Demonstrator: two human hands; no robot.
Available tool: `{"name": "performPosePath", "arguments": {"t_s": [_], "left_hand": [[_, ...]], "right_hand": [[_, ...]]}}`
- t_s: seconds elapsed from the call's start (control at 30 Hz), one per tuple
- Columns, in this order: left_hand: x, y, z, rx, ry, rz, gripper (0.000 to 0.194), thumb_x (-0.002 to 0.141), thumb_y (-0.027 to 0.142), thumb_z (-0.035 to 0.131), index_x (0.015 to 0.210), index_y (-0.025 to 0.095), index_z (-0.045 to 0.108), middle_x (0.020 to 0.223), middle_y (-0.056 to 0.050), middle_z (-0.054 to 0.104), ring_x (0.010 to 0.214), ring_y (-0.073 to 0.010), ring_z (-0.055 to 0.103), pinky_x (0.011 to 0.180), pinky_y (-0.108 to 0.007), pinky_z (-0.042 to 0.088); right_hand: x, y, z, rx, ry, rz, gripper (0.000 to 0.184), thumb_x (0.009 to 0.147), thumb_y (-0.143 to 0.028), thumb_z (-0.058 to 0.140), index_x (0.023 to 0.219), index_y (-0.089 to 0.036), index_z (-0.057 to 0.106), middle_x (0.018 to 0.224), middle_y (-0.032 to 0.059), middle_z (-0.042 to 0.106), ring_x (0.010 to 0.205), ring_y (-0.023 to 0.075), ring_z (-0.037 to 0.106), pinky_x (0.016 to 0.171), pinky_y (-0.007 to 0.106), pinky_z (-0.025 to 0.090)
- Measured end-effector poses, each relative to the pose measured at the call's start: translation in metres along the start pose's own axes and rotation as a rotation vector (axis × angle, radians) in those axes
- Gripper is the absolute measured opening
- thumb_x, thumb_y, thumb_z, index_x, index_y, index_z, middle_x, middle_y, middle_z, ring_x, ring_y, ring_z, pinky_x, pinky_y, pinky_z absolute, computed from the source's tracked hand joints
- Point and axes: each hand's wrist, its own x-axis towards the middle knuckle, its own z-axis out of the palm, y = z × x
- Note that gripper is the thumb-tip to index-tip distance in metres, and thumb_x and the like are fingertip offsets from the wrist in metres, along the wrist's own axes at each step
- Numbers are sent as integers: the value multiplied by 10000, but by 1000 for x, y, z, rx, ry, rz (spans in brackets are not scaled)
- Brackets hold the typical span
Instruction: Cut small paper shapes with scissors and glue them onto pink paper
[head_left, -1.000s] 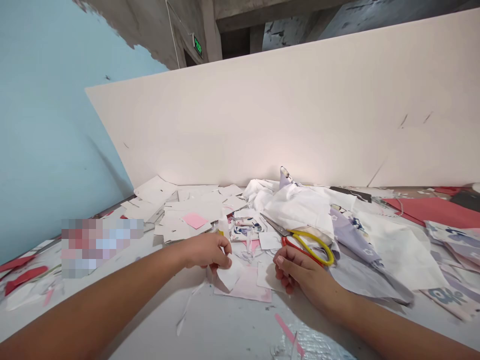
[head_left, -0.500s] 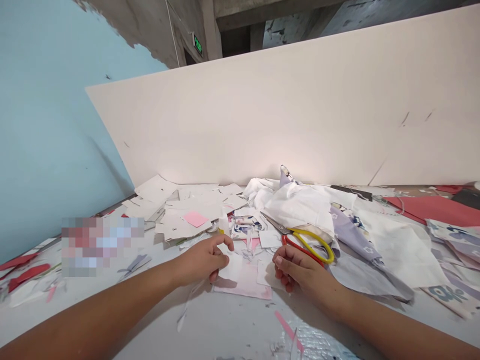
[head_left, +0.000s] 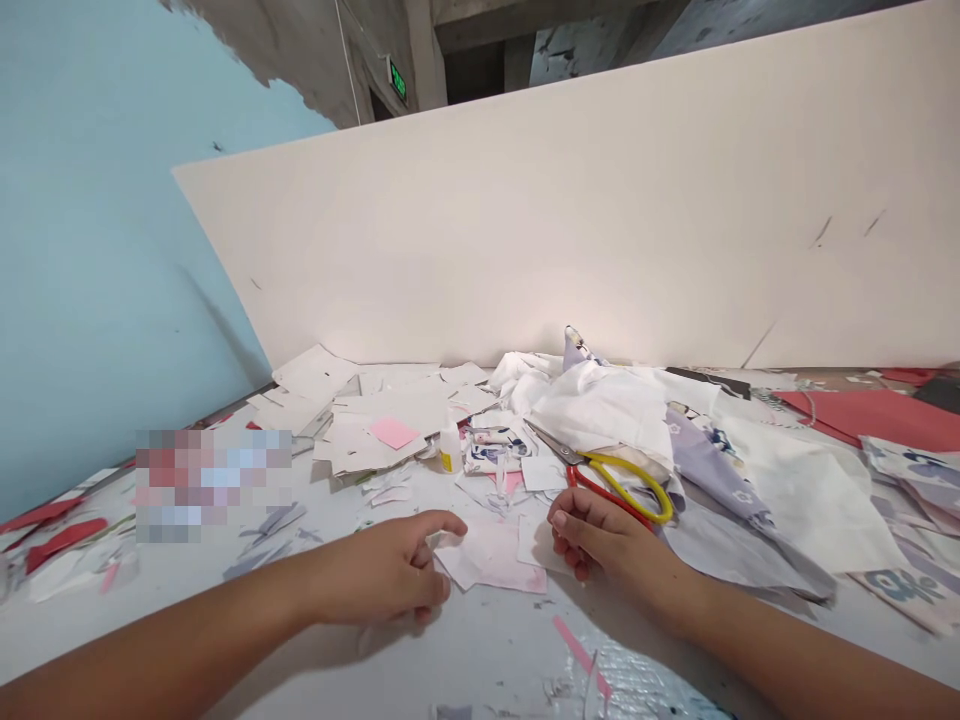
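My left hand (head_left: pixel 401 568) hovers by the left edge of a pale pink sheet (head_left: pixel 499 562), index finger stretched out and thumb apart, with nothing visible in it. A white piece (head_left: pixel 459 568) lies under its fingertips on the sheet's left side. My right hand (head_left: pixel 600 540) has its fingers curled in, thumb against index finger; whether anything is pinched there is hidden. Beside its fingertips is another white piece (head_left: pixel 534 545). Just beyond this hand, scissors (head_left: pixel 628 485) with one yellow and one red handle rest against white cloth (head_left: pixel 607 400).
A small white bottle with a yellow label (head_left: pixel 448 448) stands near a folded patterned cloth (head_left: pixel 495 450). Cut white cards (head_left: pixel 390 415) with a pink square (head_left: pixel 394 433) are piled back left. Purple fabric (head_left: pixel 701 460) and red sheets (head_left: pixel 885 415) lie right. A white board (head_left: pixel 525 230) rises behind.
My left hand has moved left and slightly down from the pink sheet, uncovering the bottle and more scraps. My right hand stays nearly in place.
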Motion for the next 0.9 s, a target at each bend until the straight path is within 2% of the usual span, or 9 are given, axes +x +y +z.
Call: {"name": "performPosePath", "arguments": {"t_s": [0.07, 0.13, 0.2, 0.27, 0.33, 0.4, 0.53, 0.8, 0.9], "left_hand": [[-2, 3, -10, 262, 29, 27, 368, 756, 359, 490, 1116, 282, 499, 664, 18, 605, 526, -107, 426, 485, -227, 293], [-1, 8, -16, 422, 157, 79, 286, 784, 442, 440, 963, 276, 589, 681, 12, 586, 552, -118, 454, 505, -237, 311], [2, 14, -17, 537, 294, 208, 273, 810, 417, 401, 883, 266, 616, 745, 1, 581, 634, -134, 494, 558, -241, 344], [9, 18, -13, 630, 317, 369, 252, 816, 353, 399, 847, 249, 626, 862, -16, 584, 780, -156, 519, 668, -246, 371], [19, 20, -8, 680, 237, 431, 253, 808, 319, 401, 898, 245, 625, 954, -32, 564, 825, -167, 518, 700, -255, 370], [29, 18, -4, 732, 201, 409, 242, 791, 291, 401, 902, 236, 609, 934, -36, 559, 771, -164, 514, 657, -260, 363], [42, 13, -3, 790, 236, 319, 141, 745, 267, 411, 734, 214, 541, 786, -12, 560, 650, -147, 475, 547, -254, 318], [43, 10, -5, 763, 280, 243, 142, 741, 277, 376, 644, 201, 446, 726, -9, 545, 604, -141, 444, 503, -258, 275], [41, 13, -4, 766, 296, 264, 146, 748, 274, 375, 653, 203, 460, 732, -9, 547, 612, -142, 449, 513, -260, 285]], "right_hand": [[0, 0, 0, 9, -3, -2, 294, 727, -459, 618, 704, -185, 515, 602, -32, 537, 508, 94, 452, 512, 245, 346], [1, 1, -1, 9, -15, -6, 287, 731, -452, 617, 710, -185, 514, 608, -32, 533, 513, 93, 451, 512, 243, 346], [1, 3, -2, -5, -23, -13, 282, 731, -447, 619, 718, -186, 515, 607, -34, 527, 514, 95, 451, 508, 243, 347], [2, 4, -3, -15, -26, -20, 281, 724, -445, 628, 718, -187, 516, 591, -39, 513, 507, 96, 451, 500, 243, 345], [2, 4, -2, -19, -16, -30, 281, 717, -440, 635, 710, -187, 513, 572, -46, 499, 494, 94, 446, 491, 240, 340], [1, 3, -1, -24, -3, -32, 277, 708, -429, 642, 698, -186, 510, 561, -50, 491, 485, 91, 442, 485, 239, 337], [0, -2, 2, -40, -2, -21, 250, 693, -386, 655, 679, -186, 506, 552, -54, 481, 486, 92, 440, 481, 240, 339], [-1, -2, 3, -56, 2, -37, 197, 695, -322, 646, 659, -192, 502, 545, -55, 469, 468, 89, 425, 474, 245, 319], [-4, 1, 4, -162, 52, -90, 141, 728, -291, 601, 680, -203, 502, 550, -49, 462, 487, 103, 417, 479, 254, 314]]}}
